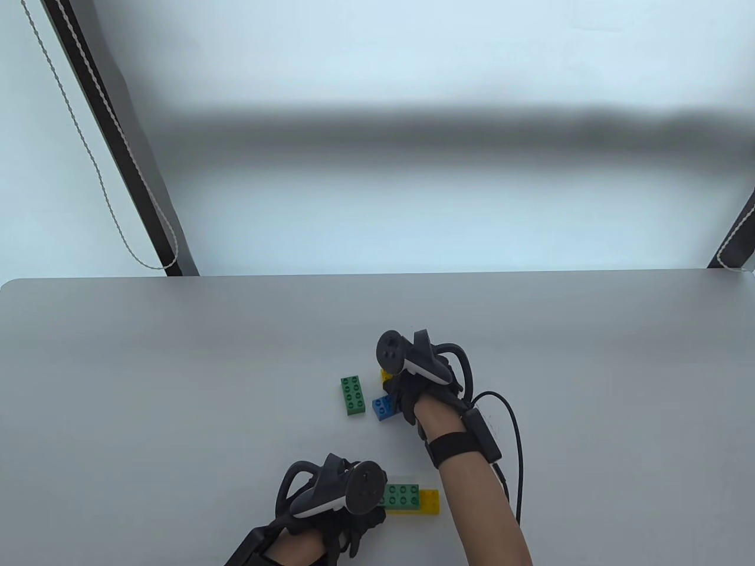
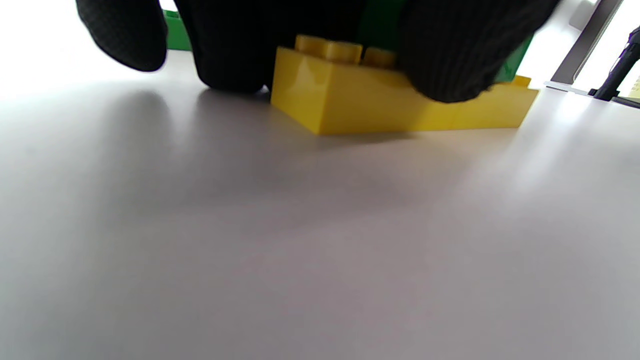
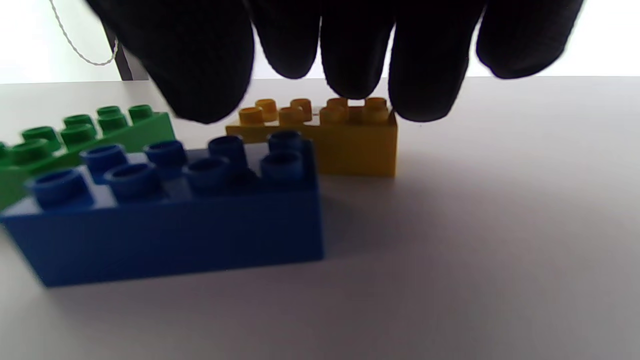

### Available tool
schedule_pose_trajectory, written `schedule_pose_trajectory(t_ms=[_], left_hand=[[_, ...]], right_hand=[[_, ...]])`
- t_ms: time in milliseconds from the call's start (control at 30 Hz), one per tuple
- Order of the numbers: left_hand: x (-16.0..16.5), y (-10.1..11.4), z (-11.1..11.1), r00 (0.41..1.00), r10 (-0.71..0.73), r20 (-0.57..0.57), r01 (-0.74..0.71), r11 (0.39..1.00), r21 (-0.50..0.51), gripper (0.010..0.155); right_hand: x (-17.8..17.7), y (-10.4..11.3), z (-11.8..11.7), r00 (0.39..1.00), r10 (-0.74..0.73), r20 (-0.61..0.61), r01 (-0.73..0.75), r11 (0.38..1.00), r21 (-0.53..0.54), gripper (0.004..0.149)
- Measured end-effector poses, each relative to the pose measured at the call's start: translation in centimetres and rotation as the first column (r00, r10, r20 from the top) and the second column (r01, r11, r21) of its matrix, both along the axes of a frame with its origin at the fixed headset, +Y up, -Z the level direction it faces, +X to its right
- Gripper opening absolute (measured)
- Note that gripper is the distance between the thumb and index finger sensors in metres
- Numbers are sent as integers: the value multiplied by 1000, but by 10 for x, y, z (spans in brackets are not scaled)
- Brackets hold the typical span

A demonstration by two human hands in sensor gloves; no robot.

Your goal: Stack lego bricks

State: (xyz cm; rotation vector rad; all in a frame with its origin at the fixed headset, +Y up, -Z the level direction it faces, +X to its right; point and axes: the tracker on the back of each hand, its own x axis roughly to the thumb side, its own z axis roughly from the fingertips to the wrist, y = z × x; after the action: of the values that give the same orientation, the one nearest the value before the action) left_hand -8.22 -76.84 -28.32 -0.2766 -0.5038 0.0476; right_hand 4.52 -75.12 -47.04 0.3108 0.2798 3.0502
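Observation:
A green brick [image 1: 401, 495] sits on top of a longer yellow brick [image 1: 428, 502] near the table's front edge. My left hand [image 1: 367, 512] holds this stack at its left end; in the left wrist view my fingers [image 2: 450, 60] rest against the yellow brick [image 2: 380, 107], which lies flat on the table. My right hand [image 1: 399, 394] hovers over a blue brick [image 1: 383, 407] and a second yellow brick [image 1: 386, 374]. In the right wrist view its fingers [image 3: 425, 65] hang spread just above the yellow brick [image 3: 355, 145], with the blue brick [image 3: 170, 225] in front. The right hand holds nothing.
A loose green brick [image 1: 352, 396] lies just left of the blue one, also in the right wrist view [image 3: 75, 140]. A black frame leg with a cord [image 1: 127, 171] stands beyond the table's far left edge [image 1: 177, 280].

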Motion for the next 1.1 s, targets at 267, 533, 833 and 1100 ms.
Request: schedule_pose_trajectory(t_ms=[267, 533, 833, 1100], left_hand=[[0, 0, 0, 1000, 0, 0, 0, 1000, 0, 68], [0, 0, 0, 1000, -5, 5, 5, 1000, 0, 68], [0, 0, 0, 1000, -6, 6, 6, 1000, 0, 68], [0, 0, 0, 1000, -5, 6, 5, 1000, -1, 68]], right_hand=[[-4, -9, -11, 998, 23, 50, -19, 998, -62, 65], [-14, -11, -14, 994, 96, 58, -91, 992, -87, 65], [-10, -10, -12, 992, 122, 27, -121, 992, -42, 66], [0, 10, 9, 988, 146, -55, -142, 987, 72, 66]])
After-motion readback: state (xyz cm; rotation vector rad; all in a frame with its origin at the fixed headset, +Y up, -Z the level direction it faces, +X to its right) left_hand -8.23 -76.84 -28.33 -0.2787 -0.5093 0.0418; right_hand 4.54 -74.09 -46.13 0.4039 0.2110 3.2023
